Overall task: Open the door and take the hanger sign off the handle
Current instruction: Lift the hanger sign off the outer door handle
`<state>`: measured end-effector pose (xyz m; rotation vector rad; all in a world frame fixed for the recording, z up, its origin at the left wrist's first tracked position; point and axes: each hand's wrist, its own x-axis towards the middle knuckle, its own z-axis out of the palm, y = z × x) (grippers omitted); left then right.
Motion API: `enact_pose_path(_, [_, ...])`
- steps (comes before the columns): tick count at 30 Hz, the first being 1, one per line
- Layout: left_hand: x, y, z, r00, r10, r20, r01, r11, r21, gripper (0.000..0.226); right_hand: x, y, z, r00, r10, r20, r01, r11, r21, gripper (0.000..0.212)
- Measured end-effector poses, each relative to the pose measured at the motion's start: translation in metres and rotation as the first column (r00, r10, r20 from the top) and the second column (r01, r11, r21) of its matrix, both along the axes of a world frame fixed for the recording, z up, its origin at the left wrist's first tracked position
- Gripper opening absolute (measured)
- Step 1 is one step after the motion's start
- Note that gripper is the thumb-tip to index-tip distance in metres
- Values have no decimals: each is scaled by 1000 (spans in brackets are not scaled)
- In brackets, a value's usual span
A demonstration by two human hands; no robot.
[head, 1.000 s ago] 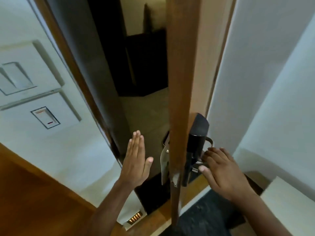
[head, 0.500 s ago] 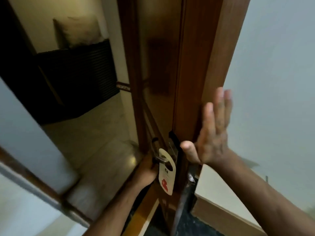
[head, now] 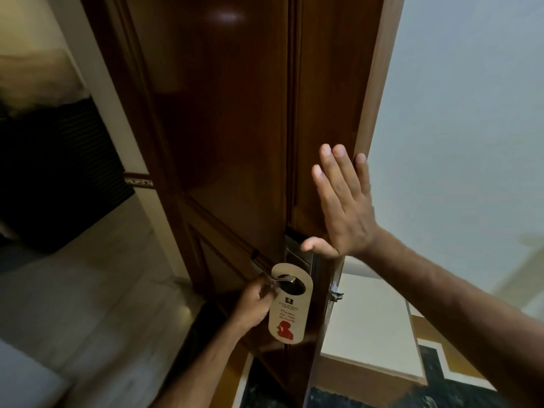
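The dark wooden door stands open, its edge toward me. A beige hanger sign with red print hangs by its hole on the metal lever handle on the door's outer face. My left hand is curled at the sign's left edge, fingers pinching the sign beside the handle. My right hand is flat and open against the door's edge, above the lock plate, fingers spread upward.
A pale wall fills the right side. Beyond the doorway lies a light tiled floor and a dark piece of furniture. A dark mat and wooden skirting lie low at the right.
The view has swung round the door to its outer face. My left hand went from open to gripping the sign at the handle; my right hand left the inner handle and pressed flat on the door's edge.
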<state>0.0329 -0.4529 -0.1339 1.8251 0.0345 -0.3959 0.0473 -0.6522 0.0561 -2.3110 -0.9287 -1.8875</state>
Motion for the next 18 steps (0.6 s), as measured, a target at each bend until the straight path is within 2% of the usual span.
enact_pose_path(5, [6,6,-1,999,32,-15,-33,996,-87,11,10,-2,9,1000,-22,-12,22,1000,-12,103])
enact_pose_path(8, [30,-32,-8,997,-8,-83,-5,988,-154,14,28,-43,1,993,-108,-44,108,994,0,104])
enact_pose_path(11, [35,-36,0,984,90,-152,-126,960,-249,16,27,-51,5,991,-130,-40,129,991,-18,104])
enact_pose_path(14, [50,-35,7,957,111,-267,-210,900,-382,15,23,-55,2,993,-119,-28,119,993,-9,104])
enact_pose_path(18, [77,-31,23,884,188,-428,-365,849,-382,28,16,-57,0,995,-98,-16,98,995,-7,104])
